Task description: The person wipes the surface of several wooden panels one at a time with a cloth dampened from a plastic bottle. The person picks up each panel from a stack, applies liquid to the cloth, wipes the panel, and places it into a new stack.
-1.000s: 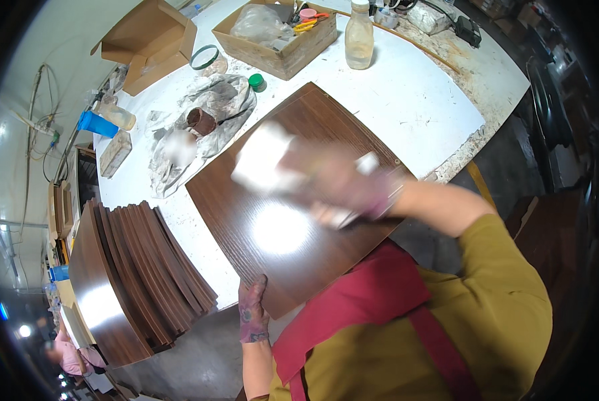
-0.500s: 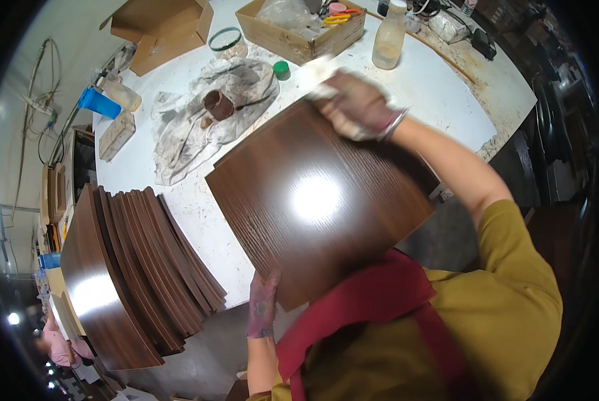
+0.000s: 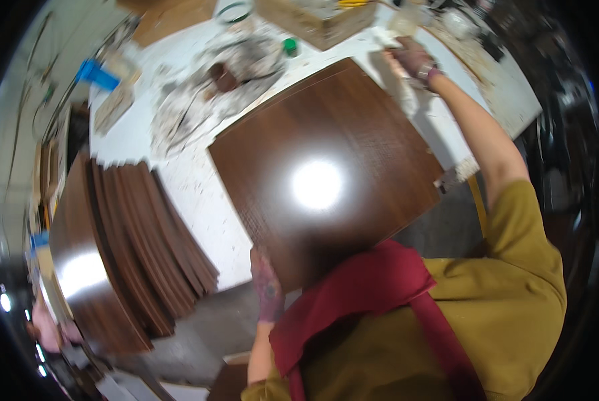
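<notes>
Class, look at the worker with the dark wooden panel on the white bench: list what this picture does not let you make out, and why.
- Right hand, head view: motion blur hides what it grips beyond the brown panel.
- Panel surface: lamp glare whites out its middle.
- Left hand: fingers hidden behind the panel's near edge.
- Wooden box: cut off by the top edge, contents unclear.
- Stacked panels: blurred, uncountable.

Right hand (image 3: pixel 412 59) now farther up, past the panel's (image 3: pixel 326 167) far corner.
</notes>
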Tool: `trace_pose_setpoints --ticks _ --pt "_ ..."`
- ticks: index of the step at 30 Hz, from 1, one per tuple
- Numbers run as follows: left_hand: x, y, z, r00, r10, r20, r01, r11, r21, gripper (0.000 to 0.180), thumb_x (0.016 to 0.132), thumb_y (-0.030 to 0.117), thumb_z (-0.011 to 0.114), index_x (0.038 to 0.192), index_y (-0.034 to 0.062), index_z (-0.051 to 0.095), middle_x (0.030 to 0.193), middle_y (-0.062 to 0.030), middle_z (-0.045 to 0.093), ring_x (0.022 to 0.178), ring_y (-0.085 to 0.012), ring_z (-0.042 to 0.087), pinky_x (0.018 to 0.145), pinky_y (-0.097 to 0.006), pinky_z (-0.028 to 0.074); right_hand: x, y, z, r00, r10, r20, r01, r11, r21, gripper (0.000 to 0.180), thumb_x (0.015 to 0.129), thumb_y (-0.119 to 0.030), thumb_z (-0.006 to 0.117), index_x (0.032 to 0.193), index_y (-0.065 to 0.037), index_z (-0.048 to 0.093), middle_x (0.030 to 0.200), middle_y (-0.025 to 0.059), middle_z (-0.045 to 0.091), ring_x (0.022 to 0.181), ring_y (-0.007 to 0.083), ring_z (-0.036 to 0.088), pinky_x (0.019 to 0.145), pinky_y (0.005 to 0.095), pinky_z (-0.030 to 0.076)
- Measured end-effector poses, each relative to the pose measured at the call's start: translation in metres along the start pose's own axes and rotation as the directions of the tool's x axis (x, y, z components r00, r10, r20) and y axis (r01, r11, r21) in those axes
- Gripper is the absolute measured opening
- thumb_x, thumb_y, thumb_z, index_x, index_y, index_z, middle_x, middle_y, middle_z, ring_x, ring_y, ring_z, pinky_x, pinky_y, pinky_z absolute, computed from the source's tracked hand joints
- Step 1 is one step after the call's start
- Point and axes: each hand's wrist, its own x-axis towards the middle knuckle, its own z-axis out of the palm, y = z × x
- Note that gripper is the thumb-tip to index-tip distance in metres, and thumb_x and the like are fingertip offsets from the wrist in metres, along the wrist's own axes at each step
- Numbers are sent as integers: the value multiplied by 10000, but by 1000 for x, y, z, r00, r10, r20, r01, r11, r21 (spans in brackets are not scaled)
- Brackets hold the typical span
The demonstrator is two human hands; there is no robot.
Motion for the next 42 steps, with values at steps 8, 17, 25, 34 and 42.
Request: trace_pose_setpoints --ticks 8,17,25,34,42 --pt "19 4 2 938 -312 -151 323 945 55 469 1045 237 284 1406 -52 362 1475 -238 342 1398 -349 288 1166 -388 220 -133 -107 109 553 -831 53 817 529 -228 285 781 -108 651 1066 -108 629 940 95 597 835 264 603 710 391 495" --pt "67 17 -17 907 -378 186 372 514 -773 282 977 258 487 1127 30 557 994 -65 617 891 -133 620 768 -289 530 -170 -150 108 437 -890 128 850 456 265 329 818 -88 595 1140 -96 660 1145 155 622 1019 357 593 943 389 467" --pt "64 22 -14 984 -174 23 139 688 -712 319 962 323 522 1093 39 584 922 -24 615 849 -138 610 706 -298 510 -338 -151 77 2 -946 324 946 108 307 330 736 -113 645 1064 -115 609 893 63 579 783 250 598 663 393 497" --pt "104 21 -37 815 -444 372 556 418 -719 279 978 305 501 1018 42 584 803 -31 603 580 -73 547 444 -181 457 -129 107 -68 969 176 174 -221 930 292 391 902 -180 603 1266 -42 570 1154 106 612 1050 210 595 914 315 468" --pt "193 32 -39 920 -371 123 323 543 -775 356 949 339 568 1062 1 581 1010 -76 631 921 -200 595 807 -334 491 -133 106 -63 978 -179 105 167 980 111 424 890 -320 639 1211 -46 600 1102 140 630 1021 269 605 901 346 460"
